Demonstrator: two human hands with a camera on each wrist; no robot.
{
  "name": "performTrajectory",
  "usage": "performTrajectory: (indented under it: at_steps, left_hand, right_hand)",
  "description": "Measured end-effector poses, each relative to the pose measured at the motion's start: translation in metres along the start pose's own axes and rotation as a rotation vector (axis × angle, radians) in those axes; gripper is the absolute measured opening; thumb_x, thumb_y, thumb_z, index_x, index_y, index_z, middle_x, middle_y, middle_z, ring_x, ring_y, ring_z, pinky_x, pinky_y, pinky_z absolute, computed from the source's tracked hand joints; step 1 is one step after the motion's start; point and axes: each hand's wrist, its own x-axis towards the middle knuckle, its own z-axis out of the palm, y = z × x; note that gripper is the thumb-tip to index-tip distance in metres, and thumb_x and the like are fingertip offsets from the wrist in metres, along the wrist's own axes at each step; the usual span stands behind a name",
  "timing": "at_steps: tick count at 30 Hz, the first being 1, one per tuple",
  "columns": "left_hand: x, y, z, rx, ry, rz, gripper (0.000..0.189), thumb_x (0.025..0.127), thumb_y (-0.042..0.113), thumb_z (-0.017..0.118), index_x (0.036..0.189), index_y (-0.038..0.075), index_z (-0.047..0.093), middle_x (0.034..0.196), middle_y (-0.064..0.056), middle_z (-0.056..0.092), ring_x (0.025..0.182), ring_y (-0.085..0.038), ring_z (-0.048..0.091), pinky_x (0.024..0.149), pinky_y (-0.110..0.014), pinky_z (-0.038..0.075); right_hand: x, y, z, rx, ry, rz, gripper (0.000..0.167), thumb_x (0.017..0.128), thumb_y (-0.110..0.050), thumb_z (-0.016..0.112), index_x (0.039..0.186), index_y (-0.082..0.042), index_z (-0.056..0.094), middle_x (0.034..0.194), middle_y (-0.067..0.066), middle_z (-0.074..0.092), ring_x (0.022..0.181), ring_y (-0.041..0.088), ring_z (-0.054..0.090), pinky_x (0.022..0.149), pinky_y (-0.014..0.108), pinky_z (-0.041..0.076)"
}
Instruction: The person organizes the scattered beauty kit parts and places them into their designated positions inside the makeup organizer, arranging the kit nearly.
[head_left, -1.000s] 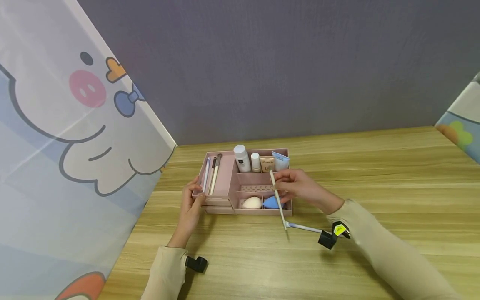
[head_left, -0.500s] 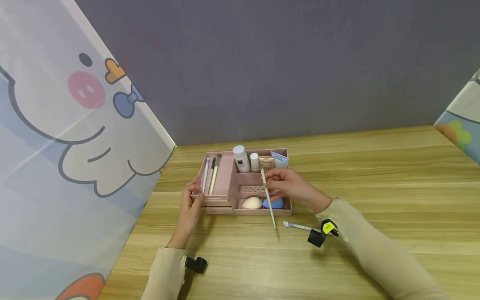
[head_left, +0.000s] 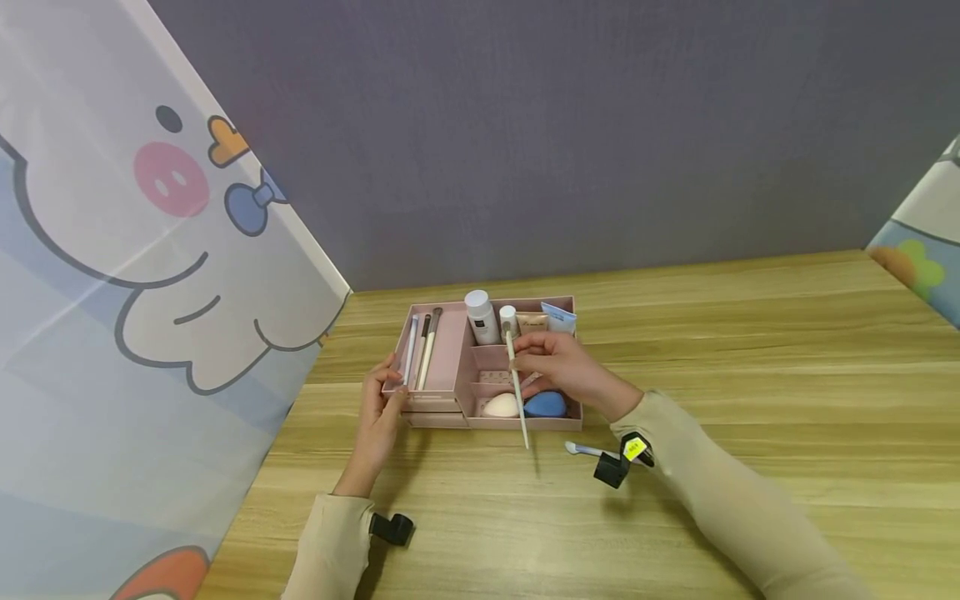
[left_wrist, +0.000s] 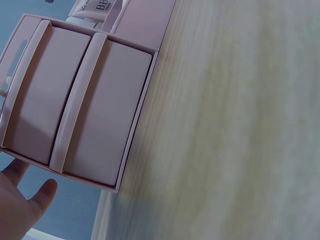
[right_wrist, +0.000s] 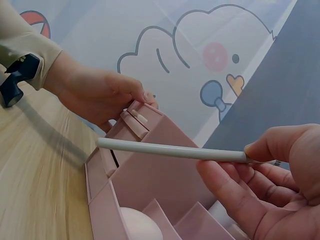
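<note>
A pink makeup organizer (head_left: 433, 402) stands on the table, with two front drawers facing the left wrist view. My left hand (head_left: 378, 417) holds its front left corner, fingers over the left rim and thumb at the front. My right hand (head_left: 558, 367) pinches a white-handled makeup brush (head_left: 517, 387) between thumb and fingers, above the organizer's middle compartments. The brush head points away and the handle end overhangs the front wall. In its top left tray lie several brushes (head_left: 427, 350). A white makeup sponge (head_left: 501, 406) and a blue makeup sponge (head_left: 546, 405) sit in the front compartments.
A white bottle (head_left: 482, 318), a smaller white-capped bottle (head_left: 508, 317), a beige tube (head_left: 532, 322) and a blue tube (head_left: 558, 318) stand in the back compartment. Another light-handled brush (head_left: 588, 450) lies on the table (head_left: 750, 350), partly behind the right wrist camera.
My right hand has moved left with the brush, from the organizer's right side toward its middle. The blue sponge shows more fully. My left hand stays at the corner.
</note>
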Motion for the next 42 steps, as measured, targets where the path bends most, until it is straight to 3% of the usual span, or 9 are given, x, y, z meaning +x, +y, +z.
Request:
performTrajectory:
  at_steps: [9,21,29,42]
  left_hand:
    - [0.0,0.001,0.001,-0.013,-0.004,-0.011,0.018,0.096,-0.006,0.043,0.112,-0.012,0.038,0.153,-0.027,0.026,0.142,-0.038,0.021,0.086,-0.015,0.039]
    - [0.0,0.002,0.0,0.019,-0.006,0.0,0.018,0.097,-0.006,0.042,0.113,-0.012,0.039,0.153,-0.026,0.027,0.127,-0.032,0.039,0.075,-0.018,0.047]
    - [0.001,0.0,0.0,0.002,-0.007,0.024,0.017,0.097,-0.006,0.042,0.112,-0.013,0.039,0.152,-0.029,0.027,0.14,-0.04,0.024,0.083,-0.016,0.041]
    - [0.001,0.001,0.0,0.004,-0.013,0.022,0.016,0.097,-0.006,0.041,0.112,-0.013,0.038,0.153,-0.028,0.027,0.141,-0.04,0.023,0.085,-0.016,0.04]
  right_hand:
    - [0.011,-0.001,0.009,-0.005,0.041,-0.002,0.035,0.095,0.0,0.055,0.124,0.019,0.048,0.084,0.002,0.063,0.072,0.014,0.064,0.064,0.03,0.057]
    - [0.033,-0.004,0.024,0.051,0.037,-0.029,0.033,0.095,0.004,0.054,0.123,0.021,0.049,0.085,0.008,0.067,0.071,0.014,0.066,0.066,0.034,0.058]
    - [0.043,-0.007,0.034,0.084,0.042,-0.004,0.03,0.096,0.003,0.053,0.123,0.018,0.05,0.083,0.005,0.064,0.072,0.014,0.063,0.065,0.03,0.058]
    - [0.062,-0.014,0.044,0.161,0.128,0.075,0.033,0.098,0.002,0.054,0.127,0.016,0.05,0.087,0.007,0.062,0.07,0.013,0.063,0.064,0.028,0.057]
